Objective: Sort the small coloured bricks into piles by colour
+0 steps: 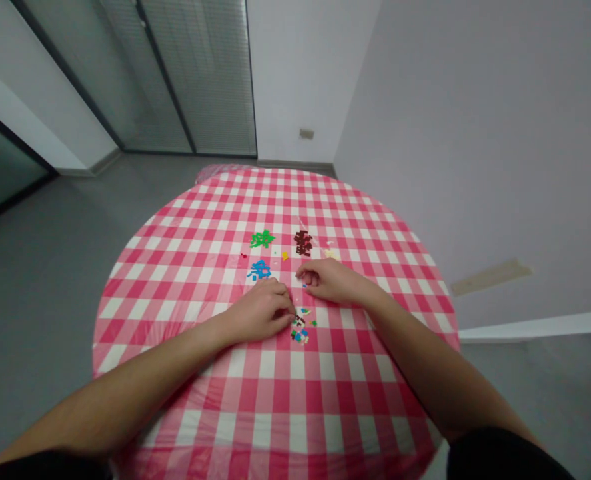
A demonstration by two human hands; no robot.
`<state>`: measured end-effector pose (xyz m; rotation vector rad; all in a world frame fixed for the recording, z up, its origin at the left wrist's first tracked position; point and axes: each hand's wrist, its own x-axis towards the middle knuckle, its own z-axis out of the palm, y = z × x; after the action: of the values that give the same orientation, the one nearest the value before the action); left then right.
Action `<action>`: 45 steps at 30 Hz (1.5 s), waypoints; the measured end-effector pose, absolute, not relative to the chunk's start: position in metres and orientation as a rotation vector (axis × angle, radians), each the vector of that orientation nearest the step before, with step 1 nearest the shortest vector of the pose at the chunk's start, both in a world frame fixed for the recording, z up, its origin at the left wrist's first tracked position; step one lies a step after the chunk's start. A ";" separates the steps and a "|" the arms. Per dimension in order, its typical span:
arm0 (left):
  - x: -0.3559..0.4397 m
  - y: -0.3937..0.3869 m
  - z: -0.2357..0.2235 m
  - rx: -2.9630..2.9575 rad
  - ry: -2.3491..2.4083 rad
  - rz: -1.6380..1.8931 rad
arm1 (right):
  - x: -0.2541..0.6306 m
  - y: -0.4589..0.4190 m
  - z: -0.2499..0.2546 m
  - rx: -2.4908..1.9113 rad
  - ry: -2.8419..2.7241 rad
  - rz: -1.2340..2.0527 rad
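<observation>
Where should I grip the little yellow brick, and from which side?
Pinch the yellow brick by two opposite edges, coming from above with the right hand. It is tiny and sits apart from the brown pile, so a top pinch seems clear; its exact pose is too small to tell.

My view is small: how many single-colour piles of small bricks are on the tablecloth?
4: a green pile and a blue pile at left, a dark red pile and a small pale pile at right. The left hand and right hand may hide others.
</observation>
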<state>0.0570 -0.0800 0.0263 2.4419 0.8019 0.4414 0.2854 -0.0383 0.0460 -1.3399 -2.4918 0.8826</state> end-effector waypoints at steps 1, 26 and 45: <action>0.058 -0.081 0.026 2.443 0.801 0.446 | 0.287 -0.038 0.046 -1.341 -2.491 0.885; 0.049 -0.074 0.038 2.445 0.928 0.441 | 0.265 -0.036 0.017 -1.194 -2.376 0.834; -0.005 -0.030 0.037 2.478 0.927 0.254 | 0.268 -0.036 0.028 -1.036 -2.548 0.828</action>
<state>-0.0052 -0.0304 0.0370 2.4784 0.9274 0.2544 0.2681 -0.0357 0.0278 -1.0363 -2.5482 0.8283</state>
